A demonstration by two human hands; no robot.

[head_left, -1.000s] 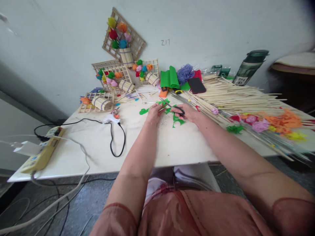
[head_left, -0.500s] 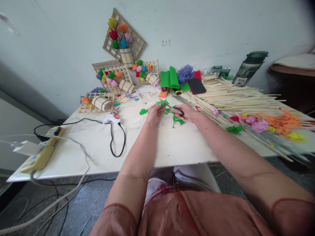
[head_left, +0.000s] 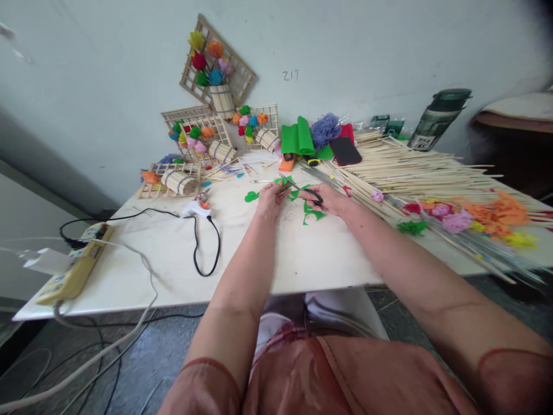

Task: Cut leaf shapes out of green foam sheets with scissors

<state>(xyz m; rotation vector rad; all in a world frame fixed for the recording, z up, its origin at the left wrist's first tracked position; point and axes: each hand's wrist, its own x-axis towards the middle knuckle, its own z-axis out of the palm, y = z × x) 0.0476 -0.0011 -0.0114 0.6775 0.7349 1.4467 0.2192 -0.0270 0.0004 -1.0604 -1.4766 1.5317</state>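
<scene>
My right hand (head_left: pixel 330 199) is closed round the black handles of a pair of scissors (head_left: pixel 302 188), whose blades point up and left into a piece of green felt (head_left: pixel 286 183). My left hand (head_left: pixel 271 200) pinches that green felt from the left, fingers closed on it. Green offcuts (head_left: pixel 311 213) lie on the white table (head_left: pixel 173 259) just below the scissors. A small green leaf shape (head_left: pixel 250 197) lies left of my left hand.
A glue gun (head_left: pixel 196 207) with a black cord lies to the left, and a power strip (head_left: pixel 73 268) sits at the left table edge. Bamboo sticks (head_left: pixel 415 167) and felt flowers (head_left: pixel 458 219) cover the right side. Stick frames with flowers (head_left: pixel 216 75) lean on the wall; a dark phone (head_left: pixel 344 151) lies behind.
Both hands have stayed nearly still; the scissors and the green felt have shifted only slightly up the table.
</scene>
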